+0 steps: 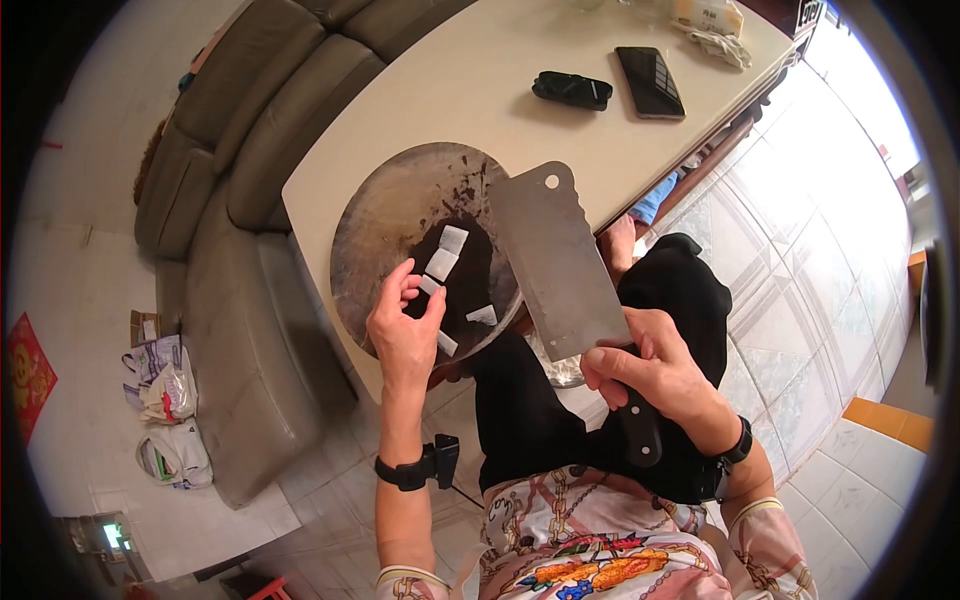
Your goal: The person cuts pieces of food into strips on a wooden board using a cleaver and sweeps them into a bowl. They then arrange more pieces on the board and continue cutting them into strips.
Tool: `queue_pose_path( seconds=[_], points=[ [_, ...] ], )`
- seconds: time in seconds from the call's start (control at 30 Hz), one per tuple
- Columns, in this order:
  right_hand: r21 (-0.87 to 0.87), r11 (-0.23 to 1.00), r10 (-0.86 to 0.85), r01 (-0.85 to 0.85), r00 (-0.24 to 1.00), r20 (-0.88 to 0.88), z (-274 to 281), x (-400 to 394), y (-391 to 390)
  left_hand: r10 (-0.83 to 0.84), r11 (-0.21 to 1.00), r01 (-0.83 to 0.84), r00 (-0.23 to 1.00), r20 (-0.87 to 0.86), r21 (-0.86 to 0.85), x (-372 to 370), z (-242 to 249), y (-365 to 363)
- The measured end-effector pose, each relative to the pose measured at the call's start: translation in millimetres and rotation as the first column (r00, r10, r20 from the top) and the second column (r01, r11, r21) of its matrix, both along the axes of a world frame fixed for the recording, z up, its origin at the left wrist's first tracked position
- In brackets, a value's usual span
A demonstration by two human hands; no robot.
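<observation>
My right hand (655, 370) is closed around the cleaver (560, 265), near where its blade meets the black handle. The broad blade is raised beside the right edge of the round chopping board (385, 215). Over the board, my left hand (405, 320) pinches a small white piece (430, 285) between thumb and fingers. Just beyond the fingertips lie other white pieces (441, 264), close together on a dark wet patch. One more white piece (482, 316) lies to the right of my left hand, and another (446, 343) rests near the board's lower edge.
The board sits at the near end of a cream table (480, 50). Farther back on it are a phone (650, 82) and a dark case (572, 90). A grey sofa (235, 300) stands at the left. A bare foot (619, 244) shows beside the table.
</observation>
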State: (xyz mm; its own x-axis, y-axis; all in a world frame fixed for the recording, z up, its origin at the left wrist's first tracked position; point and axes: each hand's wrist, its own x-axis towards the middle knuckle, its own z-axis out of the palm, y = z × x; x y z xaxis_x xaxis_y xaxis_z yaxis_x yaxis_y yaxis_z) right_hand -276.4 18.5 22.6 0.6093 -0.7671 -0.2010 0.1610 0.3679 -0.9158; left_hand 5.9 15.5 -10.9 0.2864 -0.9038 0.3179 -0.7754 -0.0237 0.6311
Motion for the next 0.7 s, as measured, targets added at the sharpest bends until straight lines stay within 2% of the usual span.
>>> queue_pose_path(
  seconds=[0.2,0.3,0.37,0.7],
  points=[
    [-0.009,1.000,0.004,-0.004,1.000,-0.004,-0.1,0.8,0.1,0.041,0.999,-0.041,0.999,0.018,0.001,2.8,-3.0,-3.3],
    [-0.007,1.000,-0.007,0.007,1.000,0.000,-1.4,1.2,0.3,-0.008,0.999,0.004,0.993,0.114,0.039,4.0,-1.2,-5.9],
    [-0.014,1.000,-0.007,0.007,1.000,-0.002,-1.3,1.5,0.3,-0.056,0.998,0.057,0.995,0.088,-0.010,2.7,-0.2,-7.7],
    [-0.009,1.000,-0.008,0.008,1.000,-0.009,0.7,0.5,0.0,-0.019,1.000,0.019,0.996,-0.083,-0.006,10.1,0.2,0.3]
  ],
)
